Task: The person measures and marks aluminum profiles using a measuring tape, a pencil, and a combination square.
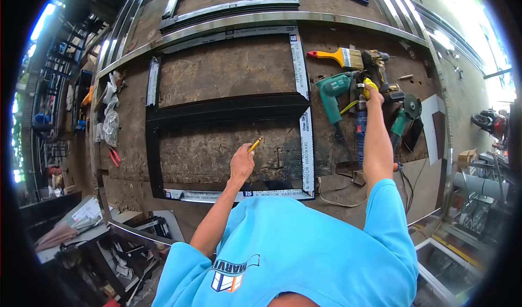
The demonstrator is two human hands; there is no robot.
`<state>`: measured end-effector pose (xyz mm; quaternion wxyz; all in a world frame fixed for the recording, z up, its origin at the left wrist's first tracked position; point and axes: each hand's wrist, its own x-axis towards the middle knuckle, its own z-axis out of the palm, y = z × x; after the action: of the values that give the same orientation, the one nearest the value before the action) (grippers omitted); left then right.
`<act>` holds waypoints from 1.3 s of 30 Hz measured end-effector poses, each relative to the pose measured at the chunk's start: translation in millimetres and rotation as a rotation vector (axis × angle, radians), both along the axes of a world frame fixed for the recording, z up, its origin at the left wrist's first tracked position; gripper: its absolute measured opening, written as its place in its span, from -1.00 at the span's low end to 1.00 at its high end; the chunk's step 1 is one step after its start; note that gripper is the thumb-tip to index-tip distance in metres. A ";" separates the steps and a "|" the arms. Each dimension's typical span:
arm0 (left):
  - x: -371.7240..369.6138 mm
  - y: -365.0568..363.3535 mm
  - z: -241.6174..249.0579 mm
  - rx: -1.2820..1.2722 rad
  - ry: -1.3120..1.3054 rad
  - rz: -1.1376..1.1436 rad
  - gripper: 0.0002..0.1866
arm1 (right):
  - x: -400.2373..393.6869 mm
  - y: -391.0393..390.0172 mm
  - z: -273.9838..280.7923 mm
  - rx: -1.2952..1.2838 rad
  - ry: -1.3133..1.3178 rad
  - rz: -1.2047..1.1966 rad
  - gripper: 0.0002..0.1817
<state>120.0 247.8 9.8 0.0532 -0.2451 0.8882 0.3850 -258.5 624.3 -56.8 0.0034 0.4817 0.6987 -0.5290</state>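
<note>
At the far left edge of the table (130, 138) lie crumpled plastic bags (110, 123) and red-handled pliers (115, 156), pushed aside where they do not crowd the work. In the middle lies a dark aluminium frame (228, 108), flat on the worn board, its right and near rails still wrapped in white printed protective tape (306, 144), probably to guard the finish. The person's left hand (242, 163) hovers over the frame's near opening with its grip closed around a yellow pencil (254, 144), tip pointing up and away, held as for marking. Beyond the frame, bare metal profiles (234, 8) lie stacked at the far side.

To the right, tools are gathered in one cluster within arm's reach: a paintbrush (340, 56) with a red and yellow handle, a green electric drill (333, 92), a blue-handled tool (361, 130) and a green angle grinder (405, 116). The person's right hand (374, 96) is stretched out into this cluster, its grip closing on a yellow-and-black tool (375, 70); whether the fingers have fully taken hold cannot be told from here. Cables (337, 195) trail off the near right edge.
</note>
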 end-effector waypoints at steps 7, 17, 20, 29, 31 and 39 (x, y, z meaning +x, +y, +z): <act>12.7 -20.7 -28.3 -0.075 0.080 0.030 -0.73 | 16.9 -1.8 27.2 0.230 -0.032 -0.087 0.16; -0.6 -12.7 -8.3 0.162 0.050 0.288 -0.79 | 128.4 -1.4 160.0 0.754 0.736 0.131 -0.28; -8.6 -3.1 21.6 0.481 -0.002 0.228 -0.66 | 188.5 -34.6 208.0 0.998 0.982 0.450 -0.36; -20.8 3.8 75.0 1.326 -0.117 0.145 -0.58 | 307.8 -178.5 165.2 0.311 1.006 1.481 -0.25; -1.0 -16.4 62.5 1.455 -0.063 0.223 -0.60 | 317.0 -204.3 158.2 0.264 0.960 1.575 -0.30; 38.0 -103.4 -1.2 0.838 -0.096 0.418 -0.58 | 286.6 -272.7 83.3 0.278 0.591 1.573 -0.36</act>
<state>158.0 144.4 8.6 0.1096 -0.3937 0.5842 0.7012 28.1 351.6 26.5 0.1282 -0.3057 0.8609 -0.3860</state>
